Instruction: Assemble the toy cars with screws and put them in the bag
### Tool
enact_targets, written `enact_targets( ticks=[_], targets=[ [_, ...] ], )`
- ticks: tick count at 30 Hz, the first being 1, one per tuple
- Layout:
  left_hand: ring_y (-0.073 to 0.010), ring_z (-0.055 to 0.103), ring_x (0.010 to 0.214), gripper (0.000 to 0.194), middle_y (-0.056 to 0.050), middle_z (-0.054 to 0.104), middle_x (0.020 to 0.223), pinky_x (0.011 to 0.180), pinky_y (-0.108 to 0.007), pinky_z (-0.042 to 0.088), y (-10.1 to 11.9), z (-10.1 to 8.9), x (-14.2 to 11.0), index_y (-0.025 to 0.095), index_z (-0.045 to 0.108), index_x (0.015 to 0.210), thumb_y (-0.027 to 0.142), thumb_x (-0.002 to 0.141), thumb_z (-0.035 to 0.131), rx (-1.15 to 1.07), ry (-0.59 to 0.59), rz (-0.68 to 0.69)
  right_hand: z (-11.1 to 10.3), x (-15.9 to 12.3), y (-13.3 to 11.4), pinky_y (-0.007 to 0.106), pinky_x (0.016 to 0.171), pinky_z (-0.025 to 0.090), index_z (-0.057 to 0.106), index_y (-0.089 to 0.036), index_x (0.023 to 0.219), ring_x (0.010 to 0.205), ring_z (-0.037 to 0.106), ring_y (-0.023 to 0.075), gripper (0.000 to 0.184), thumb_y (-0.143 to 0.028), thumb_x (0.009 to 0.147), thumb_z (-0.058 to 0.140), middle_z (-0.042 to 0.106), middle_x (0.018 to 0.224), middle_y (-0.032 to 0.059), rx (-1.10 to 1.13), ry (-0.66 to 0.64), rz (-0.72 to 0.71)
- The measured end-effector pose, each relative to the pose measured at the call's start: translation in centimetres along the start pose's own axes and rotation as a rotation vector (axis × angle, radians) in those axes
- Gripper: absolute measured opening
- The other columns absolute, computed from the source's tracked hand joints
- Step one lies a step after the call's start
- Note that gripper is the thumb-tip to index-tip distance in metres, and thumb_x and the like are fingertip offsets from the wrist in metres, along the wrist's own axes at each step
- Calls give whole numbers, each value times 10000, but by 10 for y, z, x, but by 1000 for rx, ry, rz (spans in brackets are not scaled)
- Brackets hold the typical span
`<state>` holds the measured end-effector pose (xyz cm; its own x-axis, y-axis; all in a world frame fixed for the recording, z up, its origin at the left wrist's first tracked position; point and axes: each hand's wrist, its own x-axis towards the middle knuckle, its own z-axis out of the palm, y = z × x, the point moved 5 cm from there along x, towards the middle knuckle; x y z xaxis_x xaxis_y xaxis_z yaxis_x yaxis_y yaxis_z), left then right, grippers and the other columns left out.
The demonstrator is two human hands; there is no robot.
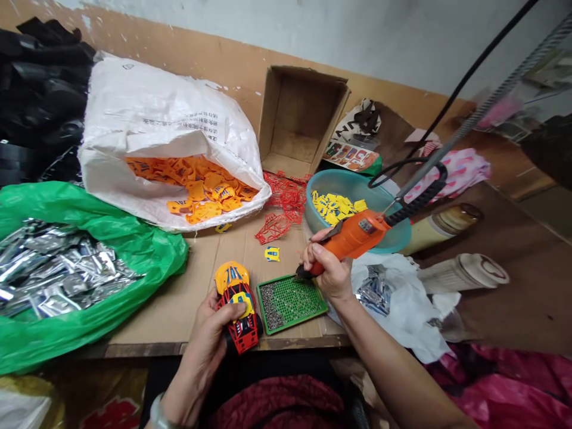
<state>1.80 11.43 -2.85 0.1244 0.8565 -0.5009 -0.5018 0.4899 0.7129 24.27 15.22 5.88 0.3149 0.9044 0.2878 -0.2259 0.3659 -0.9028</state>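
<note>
1. Cardboard-topped bench (179, 304), bearing a white sack (147, 113) of orange pieces and a green bag (152, 256) of silver packets.
2. Left hand (203, 339) at the bench's front edge, fingers clamped around a red-and-yellow toy car (236, 304), held above the bench.
3. Right hand (326, 268), fingers clamped on an orange electric screwdriver (353, 235).
4. Screwdriver tip just above a green tray (290, 304) of screws, between both hands.

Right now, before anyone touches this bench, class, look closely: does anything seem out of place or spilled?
Yes: a lone yellow plastic piece lies loose on the cardboard sheet, apart from the yellow pieces in the teal bowl. A second small piece sits just outside the white woven sack, as if dropped.
</note>
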Motion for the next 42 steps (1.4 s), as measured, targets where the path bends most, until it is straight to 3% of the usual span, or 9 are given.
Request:
enact_targets(
  ticks=[12,19,24,28,33,42],
  targets=[
    [-175,632,509,481,-21,702,658,514,-300,559,2,1,0,136,666,889,209,474,897,-3,8,-3,0,-1,5,259,492,498,582,-222,963,439,546,121,217,-315,826,723,552,552,-90,-37,4,26],
    [-167,635,540,547,-29,723,716,537,-293,563,-1,0,5,137,656,961,194,479,908,-22,-33,-35,3,2,1,274,500,485,593,-219,949,436,536,125,220,-321,806,725,552,545,-85,-53,-5,25],
    [-155,621,544,509,-20,702,690,537,-272,546,3,3,1,135,659,915,192,465,888,-68,6,7,30,7,-32,287,486,463,581,-230,877,396,474,116,214,-335,759,726,492,518,-91,120,5,9],
    [-161,624,551,481,-21,702,699,548,-282,544,5,6,0,144,657,906,191,478,872,-83,1,26,64,0,-48,288,485,463,573,-242,882,389,469,113,195,-341,770,698,488,539,-87,236,-107,50],
    [-146,603,553,510,-4,686,695,556,-268,522,8,8,-2,143,653,930,176,466,862,-106,20,36,89,-14,-38,282,483,461,559,-245,879,382,462,113,187,-331,769,684,488,530,-91,292,-208,118],
    [-140,596,565,510,-4,689,716,581,-271,520,11,10,-4,147,640,926,173,463,851,-121,16,50,93,-22,-26,282,483,463,542,-239,872,387,485,116,203,-320,766,695,507,532,-92,287,-226,149]
  ],
)
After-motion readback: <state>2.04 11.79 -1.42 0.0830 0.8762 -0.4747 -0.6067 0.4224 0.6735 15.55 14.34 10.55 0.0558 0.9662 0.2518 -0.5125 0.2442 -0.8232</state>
